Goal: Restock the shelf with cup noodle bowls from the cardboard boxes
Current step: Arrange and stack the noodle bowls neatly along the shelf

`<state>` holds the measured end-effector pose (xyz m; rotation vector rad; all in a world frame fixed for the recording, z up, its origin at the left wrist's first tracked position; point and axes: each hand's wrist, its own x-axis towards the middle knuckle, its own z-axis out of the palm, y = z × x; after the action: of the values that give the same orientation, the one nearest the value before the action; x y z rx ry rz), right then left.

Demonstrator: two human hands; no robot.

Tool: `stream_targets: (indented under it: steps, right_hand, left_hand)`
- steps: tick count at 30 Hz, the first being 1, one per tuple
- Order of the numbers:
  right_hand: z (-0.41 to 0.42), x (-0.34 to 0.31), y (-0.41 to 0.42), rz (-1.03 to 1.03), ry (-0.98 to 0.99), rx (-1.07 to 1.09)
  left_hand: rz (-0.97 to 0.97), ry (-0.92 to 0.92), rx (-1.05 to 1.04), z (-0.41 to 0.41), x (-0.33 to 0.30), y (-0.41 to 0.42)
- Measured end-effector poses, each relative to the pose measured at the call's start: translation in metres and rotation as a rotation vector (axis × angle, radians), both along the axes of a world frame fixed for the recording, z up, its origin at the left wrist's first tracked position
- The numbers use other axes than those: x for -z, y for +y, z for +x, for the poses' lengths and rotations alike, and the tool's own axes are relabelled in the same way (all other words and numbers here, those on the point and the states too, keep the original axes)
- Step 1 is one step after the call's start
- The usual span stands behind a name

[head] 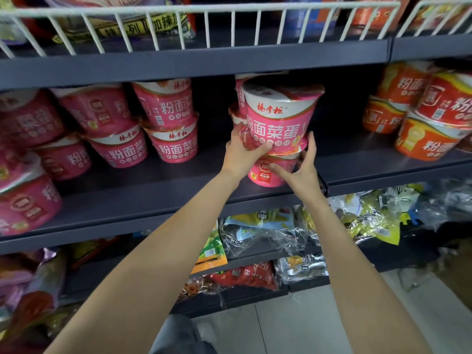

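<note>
Two pink cup noodle bowls are held in a stack at the front of the dark shelf (pixel 178 180).

The upper pink bowl (pixel 279 116) is gripped at its lower left side by the left hand (pixel 242 152), thumb and fingers curled round the base. The lower pink bowl (pixel 268 172), standing on the shelf beneath it, is touched by the right hand (pixel 298 167), whose fingers are spread along both bowls' right side. More pink bowls (pixel 163 123) are stacked to the left, orange bowls (pixel 421 116) to the right.
</note>
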<state>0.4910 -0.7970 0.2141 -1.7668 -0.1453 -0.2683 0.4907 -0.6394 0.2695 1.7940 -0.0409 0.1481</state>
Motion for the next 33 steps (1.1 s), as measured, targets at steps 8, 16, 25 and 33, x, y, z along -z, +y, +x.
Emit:
stream_targets:
  steps: [8, 16, 25, 33]
  right_hand:
    - [-0.012, -0.003, 0.050, -0.093, -0.056, -0.088]
    - [-0.009, -0.002, 0.130, -0.128, -0.090, -0.165]
    - [0.017, -0.006, 0.051, -0.306, -0.195, -0.077]
    - [0.103, -0.026, -0.011, -0.425, -0.255, 0.116]
  left_hand:
    - [0.059, -0.089, -0.064, -0.023, 0.024, 0.050]
    - [0.241, -0.138, -0.296, -0.036, 0.028, 0.116]
    - [0.314, -0.687, -0.251, -0.071, 0.035, 0.016]
    - [0.301, -0.147, -0.255, 0.074, 0.038, -0.053]
